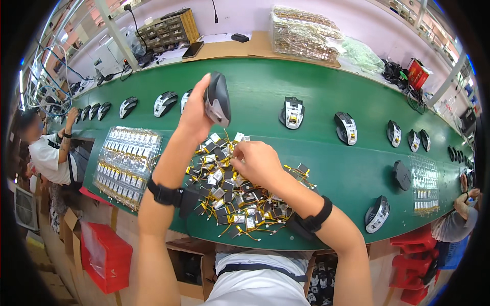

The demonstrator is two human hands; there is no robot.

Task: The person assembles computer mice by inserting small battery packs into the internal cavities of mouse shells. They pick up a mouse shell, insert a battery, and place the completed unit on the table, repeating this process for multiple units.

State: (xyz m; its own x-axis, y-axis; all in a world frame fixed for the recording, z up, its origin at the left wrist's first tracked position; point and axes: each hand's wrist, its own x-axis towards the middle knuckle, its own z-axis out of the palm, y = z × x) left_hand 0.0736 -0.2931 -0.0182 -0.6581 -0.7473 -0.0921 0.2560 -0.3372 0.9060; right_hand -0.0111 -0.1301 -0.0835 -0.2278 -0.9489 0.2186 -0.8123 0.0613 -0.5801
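My left hand [195, 113] grips a black and grey computer mouse [218, 98], held up on its side above the green bench. Below and to its right, my right hand [258, 160] is over a heap of small battery packs [224, 196] with yellow ends and thin leads. Its fingers are bent together at the heap's upper part; whatever they pinch is hidden. Beyond the heap, a mouse with its inside exposed [292, 113] lies on the bench, a yellow part showing in it. Black bands circle both my forearms.
Several opened mice [346, 128] form a row across the green bench [337, 163]. A clear tray of batteries [127, 166] lies left; another tray [425, 186] lies right, beside a dark round piece [401, 175] and a mouse [377, 214]. People work at both ends.
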